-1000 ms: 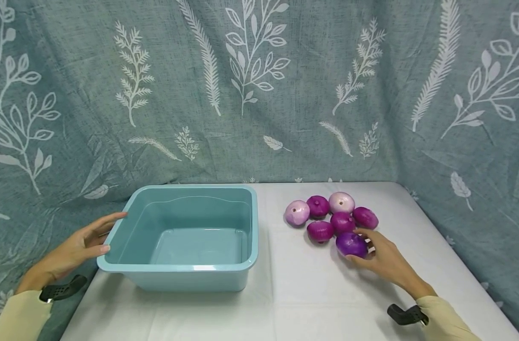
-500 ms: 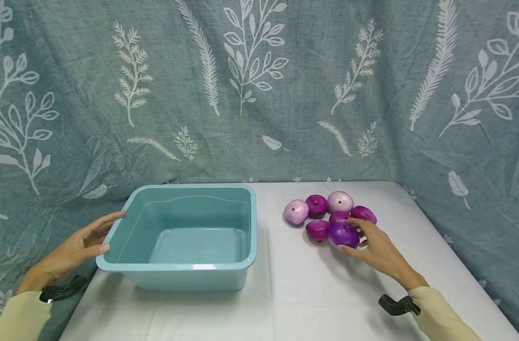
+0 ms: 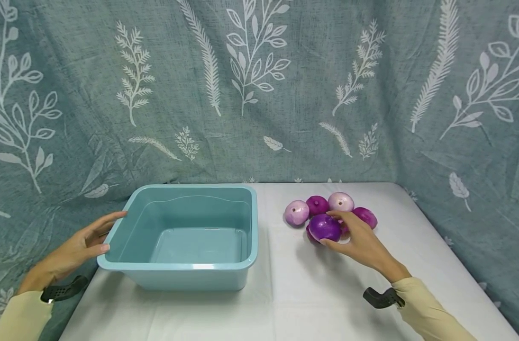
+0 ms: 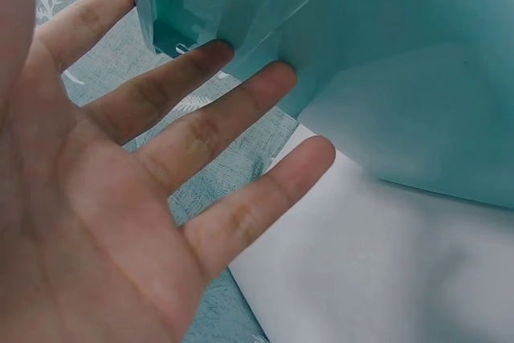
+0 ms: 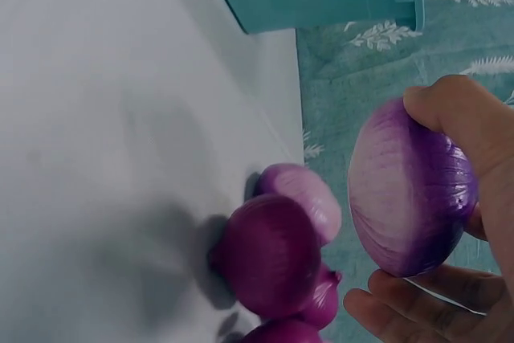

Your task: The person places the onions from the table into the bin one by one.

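My right hand (image 3: 361, 239) holds a purple onion (image 3: 325, 228) between thumb and fingers, raised over the pile at the right of the table. In the right wrist view the onion (image 5: 409, 190) shows a pale side and a dark violet side. Beneath it lies a magenta onion (image 5: 269, 255), partly covered in the head view. My left hand (image 3: 73, 248) touches the left side of a light blue plastic basin (image 3: 178, 268). Its fingers stretch out straight against the outer wall (image 4: 361, 78) in the left wrist view. No onion shows inside the basin.
Around the held onion lie two pale onions (image 3: 296, 212) and several magenta onions (image 3: 365, 217). A white cloth (image 3: 285, 293) covers the table. Patterned blue-green fabric (image 3: 259, 142) hangs close behind and along the sides.
My right hand has lifted the purple onion and carried it left, over the front magenta onion. The left hand and the basin stay in place.
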The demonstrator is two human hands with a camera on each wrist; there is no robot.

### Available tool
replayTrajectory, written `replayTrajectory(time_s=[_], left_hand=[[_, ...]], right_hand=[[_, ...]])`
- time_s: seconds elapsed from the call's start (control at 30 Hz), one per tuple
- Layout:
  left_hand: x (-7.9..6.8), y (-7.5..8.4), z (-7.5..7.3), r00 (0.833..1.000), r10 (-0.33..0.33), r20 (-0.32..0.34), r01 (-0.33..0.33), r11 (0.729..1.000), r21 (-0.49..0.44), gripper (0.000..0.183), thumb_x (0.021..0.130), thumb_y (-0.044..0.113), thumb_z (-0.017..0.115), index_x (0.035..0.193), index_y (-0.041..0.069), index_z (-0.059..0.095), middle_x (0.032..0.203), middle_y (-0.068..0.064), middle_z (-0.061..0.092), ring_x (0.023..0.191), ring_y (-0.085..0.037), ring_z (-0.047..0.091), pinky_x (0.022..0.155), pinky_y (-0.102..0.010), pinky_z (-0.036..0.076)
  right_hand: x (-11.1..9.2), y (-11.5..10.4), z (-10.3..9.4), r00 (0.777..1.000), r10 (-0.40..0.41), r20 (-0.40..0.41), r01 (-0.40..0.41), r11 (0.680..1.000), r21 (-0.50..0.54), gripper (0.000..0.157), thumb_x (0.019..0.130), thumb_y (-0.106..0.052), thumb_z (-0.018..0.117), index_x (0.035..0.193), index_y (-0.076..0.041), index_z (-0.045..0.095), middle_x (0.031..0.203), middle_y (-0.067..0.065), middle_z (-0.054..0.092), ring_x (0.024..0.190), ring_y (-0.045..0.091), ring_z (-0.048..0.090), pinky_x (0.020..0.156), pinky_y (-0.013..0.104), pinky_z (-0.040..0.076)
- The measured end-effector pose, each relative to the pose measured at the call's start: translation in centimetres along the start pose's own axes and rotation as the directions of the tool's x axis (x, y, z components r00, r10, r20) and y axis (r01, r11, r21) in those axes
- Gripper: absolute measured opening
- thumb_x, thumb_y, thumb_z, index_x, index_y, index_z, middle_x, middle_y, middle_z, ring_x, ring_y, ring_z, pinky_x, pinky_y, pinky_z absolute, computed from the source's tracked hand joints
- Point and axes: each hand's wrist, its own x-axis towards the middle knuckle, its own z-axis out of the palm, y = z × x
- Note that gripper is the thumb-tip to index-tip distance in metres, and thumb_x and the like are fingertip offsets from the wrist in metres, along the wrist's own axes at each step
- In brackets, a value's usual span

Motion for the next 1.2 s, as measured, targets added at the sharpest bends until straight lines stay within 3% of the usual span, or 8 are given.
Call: replayTrajectory(time_s=[0.2,0.47,0.8,1.07,1.2], left_hand=[[0.0,-0.2,-0.1,0.999,0.036,0.018,-0.036,0.999,0.008,0.072,0.107,-0.004,0.043,0.167,0.018,0.011,0.164,0.010,0.023,0.136,0.001,0.045,0.094,-0.035,0.054],[-0.2,0.5,0.4,1.000,0.017,-0.002,-0.017,1.000,0.022,0.072,0.107,-0.003,0.045,0.167,0.020,0.012,0.166,0.007,0.017,0.137,0.009,0.039,0.096,-0.028,0.051],[-0.3,0.3,0.6,0.999,0.052,-0.002,-0.052,0.998,0.023,0.073,0.107,-0.005,0.045,0.167,0.015,0.010,0.163,0.015,0.020,0.137,0.009,0.039,0.095,-0.027,0.052],[-0.2,0.3,0.5,0.999,0.041,-0.024,-0.040,0.999,0.028,0.072,0.107,-0.004,0.046,0.167,0.016,0.012,0.161,0.015,0.022,0.135,0.008,0.041,0.094,-0.030,0.053],[-0.2,0.1,0.6,0.999,0.039,-0.027,-0.038,0.999,0.039,0.072,0.107,-0.004,0.046,0.167,0.016,0.012,0.163,0.014,0.021,0.136,0.009,0.040,0.095,-0.028,0.052]], right_hand=[[1.3,-1.4,0.1,1.000,-0.010,0.018,0.009,0.999,0.041,0.075,0.084,-0.046,0.087,0.142,-0.012,0.055,0.132,0.005,0.062,0.101,0.018,0.066,0.080,0.038,0.059],[2.8,-3.4,0.3,0.999,-0.027,0.027,0.025,0.995,0.092,0.075,0.082,-0.042,0.089,0.142,-0.013,0.055,0.127,0.001,0.063,0.099,0.017,0.066,0.077,0.035,0.060],[4.5,-6.3,0.7,0.997,-0.068,0.032,0.062,0.988,0.144,0.074,0.083,-0.051,0.085,0.143,-0.019,0.056,0.132,-0.002,0.061,0.107,0.016,0.063,0.091,0.043,0.055],[6.0,-8.3,1.5,0.994,-0.103,0.040,0.093,0.975,0.203,0.072,0.085,-0.047,0.085,0.143,-0.019,0.055,0.129,0.002,0.063,0.096,0.018,0.066,0.077,0.036,0.060],[6.4,-9.4,1.9,0.990,-0.131,0.051,0.115,0.964,0.239,0.072,0.085,-0.047,0.085,0.144,-0.019,0.055,0.129,0.001,0.062,0.096,0.018,0.067,0.078,0.033,0.059]])
